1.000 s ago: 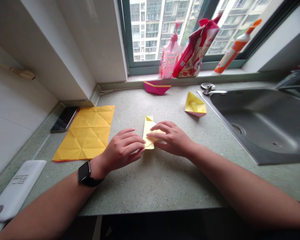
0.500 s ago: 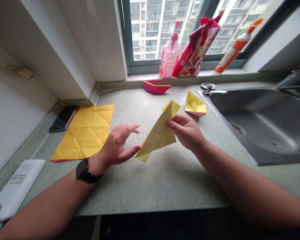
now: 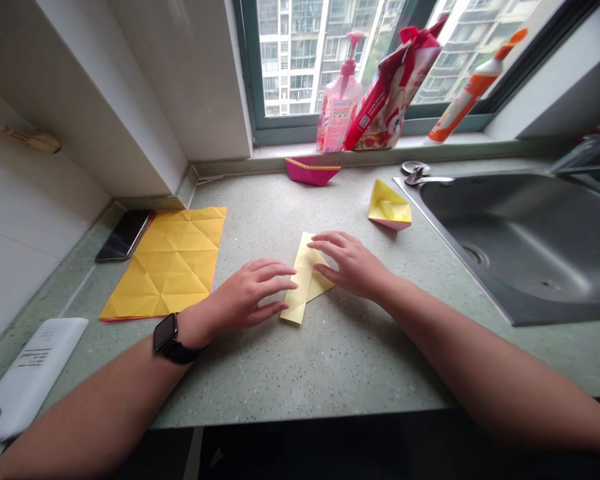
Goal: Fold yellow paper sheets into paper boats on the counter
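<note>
A folded pale yellow paper (image 3: 304, 285) lies flat on the speckled green counter (image 3: 300, 367) in front of me. My left hand (image 3: 250, 299), with a black watch on the wrist, rests at the paper's left edge, its fingers stretched out and touching it. My right hand (image 3: 353, 264) presses down on the paper's right part with its fingers flat and spread. Neither hand grips the paper.
A creased orange sheet (image 3: 173, 263) and a dark phone (image 3: 125, 235) lie at the left, a white power bank (image 3: 27, 380) nearer me. A yellow paper boat (image 3: 389, 207) and a pink one (image 3: 311, 170) sit behind. A steel sink (image 3: 520, 240) fills the right; bottles line the windowsill.
Half a second ago my right hand held the yellow paper lifted and tilted in the air. Now the paper lies flat on the counter, turned over, with both hands pressing on it.
</note>
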### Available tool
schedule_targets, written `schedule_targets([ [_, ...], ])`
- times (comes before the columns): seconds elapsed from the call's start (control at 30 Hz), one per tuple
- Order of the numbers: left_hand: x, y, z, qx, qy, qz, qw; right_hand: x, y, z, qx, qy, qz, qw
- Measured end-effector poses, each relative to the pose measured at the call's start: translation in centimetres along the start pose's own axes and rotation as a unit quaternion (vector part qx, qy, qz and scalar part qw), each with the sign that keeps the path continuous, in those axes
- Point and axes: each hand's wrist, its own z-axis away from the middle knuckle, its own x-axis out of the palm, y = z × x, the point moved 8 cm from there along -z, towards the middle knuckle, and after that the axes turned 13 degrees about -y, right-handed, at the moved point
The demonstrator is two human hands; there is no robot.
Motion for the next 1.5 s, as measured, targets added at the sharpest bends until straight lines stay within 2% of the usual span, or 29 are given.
schedule_targets([
  [0.1,0.9,0.7,-0.2,0.040,-0.044,0.011,0.998,1.5,0.2,-0.2,0.002,-0.057,0.012,0.998],
  [0.2,1.3,0.7,-0.2,0.037,-0.072,0.010,0.997,2.1,0.4,-0.2,0.010,-0.085,0.024,0.996],
  [0.37,1.4,0.0,0.1,-0.012,-0.085,-0.034,0.996,2.2,0.3,-0.2,0.023,-0.092,0.049,0.994],
  [0.47,1.4,-0.6,0.2,-0.038,-0.073,-0.053,0.995,1.5,0.1,-0.2,0.030,-0.057,0.050,0.997],
  [0.6,0.9,-1.1,0.2,-0.049,-0.043,-0.045,0.997,0.5,-1.0,-0.1,-0.030,-0.007,0.013,0.999],
  [0.7,0.4,-1.2,0.1,-0.053,-0.022,-0.036,0.998,0.8,-2.4,0.1,-0.098,-0.028,-0.015,0.995],
  [0.8,0.1,-1.4,0.1,-0.061,-0.008,-0.027,0.998,1.2,-3.4,0.2,-0.135,-0.057,-0.038,0.989],
  [1.17,0.4,-2.2,0.0,-0.082,-0.026,0.027,0.996,1.1,-4.9,0.4,-0.189,-0.095,-0.079,0.974],
  [1.5,0.6,-2.4,0.0,-0.099,-0.039,0.031,0.994,1.5,-5.5,0.4,-0.189,-0.131,-0.090,0.969],
])
